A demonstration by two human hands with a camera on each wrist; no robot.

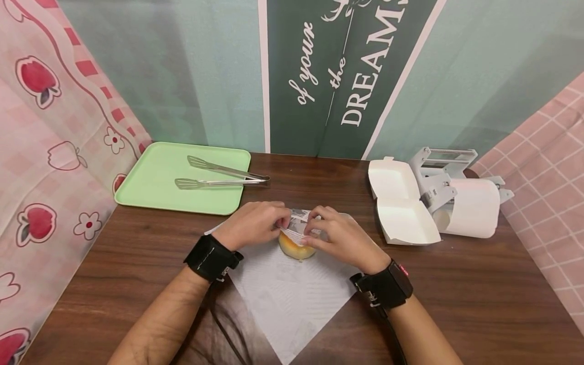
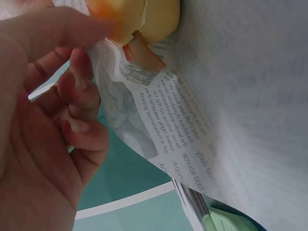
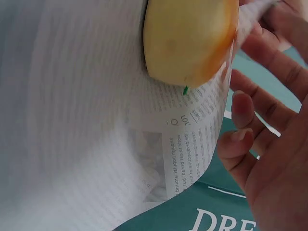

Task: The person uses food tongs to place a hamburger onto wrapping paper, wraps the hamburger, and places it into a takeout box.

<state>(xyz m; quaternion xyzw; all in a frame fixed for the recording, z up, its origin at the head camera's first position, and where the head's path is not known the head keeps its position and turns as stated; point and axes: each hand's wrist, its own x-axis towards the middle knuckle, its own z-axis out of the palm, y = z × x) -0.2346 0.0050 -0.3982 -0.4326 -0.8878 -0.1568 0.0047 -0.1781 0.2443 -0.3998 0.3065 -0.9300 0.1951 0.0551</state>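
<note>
A golden filled bun (image 1: 295, 249) lies on a diamond-laid sheet of newsprint-patterned wrapping paper (image 1: 292, 304); the paper's far corner is folded over the bun's top. My left hand (image 1: 253, 223) pinches the folded paper at the bun's left, thumb close to the bun in the left wrist view. From the right, my right hand (image 1: 339, 235) holds the same fold between thumb and fingers. A reddish-edged slice of filling (image 2: 144, 55) sticks out of the bun's side, and a green bit (image 3: 186, 90) shows at its other end.
On the left, a light green tray (image 1: 141, 182) carries metal tongs (image 1: 219, 175), whose joined end overhangs its right edge. An opened white takeaway box (image 1: 401, 213) stands at the right, in front of a white-and-grey device (image 1: 474, 208). Curtains and a pink tiled side surround the wooden table (image 1: 456, 304).
</note>
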